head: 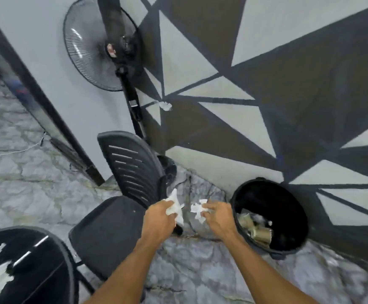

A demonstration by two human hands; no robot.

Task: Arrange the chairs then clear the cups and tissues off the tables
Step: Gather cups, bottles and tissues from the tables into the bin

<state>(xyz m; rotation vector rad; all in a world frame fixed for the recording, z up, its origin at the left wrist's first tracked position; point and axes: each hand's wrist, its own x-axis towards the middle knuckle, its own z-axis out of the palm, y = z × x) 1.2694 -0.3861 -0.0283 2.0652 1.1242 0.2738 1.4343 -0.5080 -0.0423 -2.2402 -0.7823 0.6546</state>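
My left hand (160, 218) grips a crumpled white tissue (174, 206) above the floor, just right of a black chair (121, 194). My right hand (217, 218) pinches a second white tissue (197, 210) close to the left rim of a black round bin (299, 244). Inside the bin lie several brownish cups (256, 230) and some white paper. Both hands are a short way apart, left of the bin's opening. A dark round table (47, 242) with white patches on its top shows at the lower left.
A black standing fan (104, 47) leans by the wall behind the chair. The wall (266, 84) with grey and dark triangles runs along the right. A dark door frame (47, 110) stands at the left. The floor (25, 183) is marbled grey tile.
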